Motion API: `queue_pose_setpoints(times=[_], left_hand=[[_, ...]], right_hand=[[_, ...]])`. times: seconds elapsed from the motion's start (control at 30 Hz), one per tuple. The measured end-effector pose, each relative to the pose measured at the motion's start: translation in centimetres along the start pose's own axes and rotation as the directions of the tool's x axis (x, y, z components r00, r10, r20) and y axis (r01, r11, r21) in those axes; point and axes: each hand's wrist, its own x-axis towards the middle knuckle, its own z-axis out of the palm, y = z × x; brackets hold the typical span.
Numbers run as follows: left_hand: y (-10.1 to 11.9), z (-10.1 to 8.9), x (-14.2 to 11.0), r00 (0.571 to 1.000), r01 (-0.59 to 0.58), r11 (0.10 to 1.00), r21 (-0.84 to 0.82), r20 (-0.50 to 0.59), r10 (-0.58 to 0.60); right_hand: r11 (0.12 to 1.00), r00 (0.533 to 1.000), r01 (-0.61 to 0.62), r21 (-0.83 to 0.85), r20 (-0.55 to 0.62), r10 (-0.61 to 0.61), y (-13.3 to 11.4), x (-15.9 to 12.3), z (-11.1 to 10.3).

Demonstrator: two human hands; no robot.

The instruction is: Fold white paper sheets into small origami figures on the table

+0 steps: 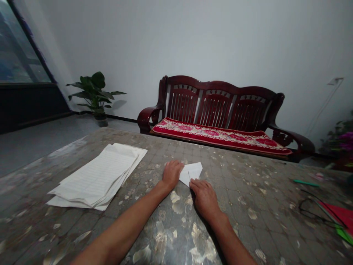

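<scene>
Folded Paper Worked by Two Hands on Patterned Tabletop

A small piece of folded white paper (195, 169) is held flat near the middle of a grey, shell-patterned tabletop (237, 224), between two bare hands. Its left edge is covered by the bent fingers of the left hand (172, 173); its lower edge is touched by the fingertips of the right hand (204, 195), whose fingers are kept close together. Whether the paper is pinched by either hand cannot be told. To the left, well apart from the folded piece, an uneven stack of lined paper (96, 176) is laid out. At the far right, a slim green stick (306, 182) is seen near a red sheet (338, 215). Beyond the table, a dark-red wooden settee (216, 99) is topped by a floral red seat cover (217, 135), and a potted plant (95, 92) is set against the wall.
</scene>
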Motion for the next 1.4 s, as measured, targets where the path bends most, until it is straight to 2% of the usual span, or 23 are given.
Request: queue_pose_setpoints(times=[0.1, 0.17, 0.3, 0.4, 0.5, 0.73, 0.83, 0.87, 0.9, 0.93, 0.97, 1.0, 1.03, 1.1, 1.17, 1.27, 1.33, 1.4], left_hand=[[0.3, 0.8, -1.8, 0.984, -0.175, 0.971, -0.16, 0.008, 0.179], [0.6, 1.2, -3.3, 0.96, -0.257, 0.948, -0.189, 0.066, 0.274], [0.8, 0.9, -5.7, 0.917, -0.311, 0.947, -0.074, 0.238, 0.32], [0.4, 0.0, -6.0, 0.881, -0.358, 0.934, -0.015, 0.327, 0.343], [-0.7, -0.5, -5.5, 0.884, -0.337, 0.941, 0.026, 0.352, 0.306], [-4.2, -1.0, -3.1, 0.951, -0.149, 0.977, 0.153, 0.293, 0.099], [-3.6, -1.2, -2.6, 0.978, -0.024, 0.986, 0.168, 0.21, -0.012], [-2.9, -1.1, -2.6, 0.985, -0.02, 0.991, 0.136, 0.173, -0.003], [-2.0, -1.0, -2.7, 0.989, -0.068, 0.995, 0.07, 0.137, 0.058], [-1.1, -0.9, -2.9, 0.977, -0.164, 0.986, -0.026, 0.135, 0.166], [-0.1, -0.7, -3.1, 0.946, -0.258, 0.957, -0.135, 0.167, 0.279], [0.8, -0.5, -3.3, 0.903, -0.318, 0.918, -0.236, 0.218, 0.369], [1.6, -0.2, -3.5, 0.878, -0.322, 0.896, -0.306, 0.258, 0.404], [2.3, 0.1, -3.6, 0.854, -0.289, 0.886, -0.363, 0.321, 0.41], [2.2, 0.2, -3.6, 0.849, -0.269, 0.895, -0.356, 0.352, 0.394], [1.0, -0.2, -3.7, 0.819, -0.339, 0.885, -0.319, 0.363, 0.445], [0.1, -0.6, -4.0, 0.787, -0.405, 0.866, -0.293, 0.37, 0.494], [-0.7, -1.0, -4.5, 0.763, -0.454, 0.848, -0.274, 0.371, 0.529]], right_hand=[[1.0, 1.0, -0.011, 0.007, 0.011, 0.011, -0.2, 0.0, -0.3], [1.0, 1.0, -0.018, 0.012, 0.016, 0.018, -0.3, 0.0, -0.4], [0.999, 0.999, -0.03, 0.033, 0.031, 0.029, -0.4, -0.1, -0.4], [0.999, 0.999, -0.021, 0.041, 0.029, 0.02, -0.3, -0.2, -0.4], [0.999, 1.0, -0.015, 0.036, 0.017, 0.015, -0.2, -0.2, -0.3], [1.0, 1.0, -0.017, -0.001, 0.017, 0.017, -0.2, -0.2, -0.1], [1.0, 1.0, -0.017, -0.025, 0.024, 0.018, -0.3, -0.1, 0.1], [0.999, 0.999, -0.017, -0.031, 0.027, 0.017, -0.4, -0.1, 0.1], [0.999, 1.0, -0.015, -0.034, 0.026, 0.016, -0.5, 0.0, 0.2], [0.999, 1.0, -0.014, -0.036, 0.019, 0.015, -0.7, 0.0, 0.2], [0.999, 1.0, -0.016, -0.035, 0.006, 0.016, -0.9, 0.0, 0.3], [0.999, 1.0, -0.018, -0.033, -0.01, 0.018, -1.2, -0.1, 0.3], [0.999, 0.999, -0.024, -0.028, -0.028, 0.024, -1.5, -0.2, 0.3], [0.999, 0.998, -0.032, -0.003, -0.062, 0.032, -2.0, -0.4, 0.2], [0.998, 0.997, -0.018, 0.056, -0.079, 0.022, -2.0, -0.7, 0.0], [0.978, 0.988, -0.034, 0.204, -0.143, 0.064, -0.7, -0.9, -0.1], [0.951, 0.959, -0.065, 0.302, -0.245, 0.143, 0.6, -0.9, 0.0], [0.928, 0.937, -0.03, 0.372, -0.312, 0.155, 1.6, -0.8, 0.1]])
